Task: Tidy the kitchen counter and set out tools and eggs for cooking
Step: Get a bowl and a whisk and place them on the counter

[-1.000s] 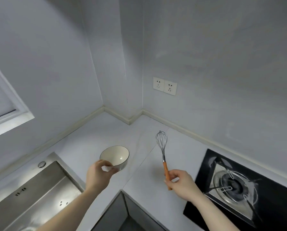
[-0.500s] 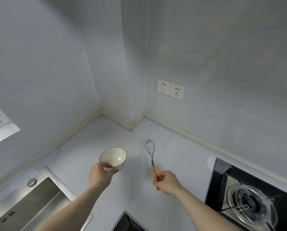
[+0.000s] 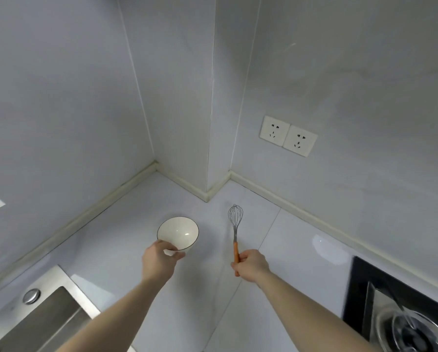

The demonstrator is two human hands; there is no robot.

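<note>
White bowl (image 3: 178,232): glazed, with a thin dark rim line, upright, toward the back corner of the table (image 3: 289,250). I cannot tell if it rests on the surface or is just above it.
Left hand (image 3: 159,262): I see it closed on the near rim of the bowl, thumb over the edge and the other fingers under the outside wall.
Whisk (image 3: 235,226): metal wire head with an orange handle, to the right of the bowl and well apart from it. The wire head points away from me, toward the back wall.
Right hand (image 3: 251,265): my view shows it clamped around the lower part of the orange handle; the handle end comes out just below the fingers.
Table: pale grey stone, L-shaped around a wall corner, with a cream strip along the back edge.
Sink (image 3: 42,318): steel, at the near left edge, with a round metal cap on its rim.
Stove (image 3: 400,313): black glass with a burner, at the near right edge, a little blurred.
Sockets (image 3: 287,135): two white ones, side by side on the right wall above the table.
</note>
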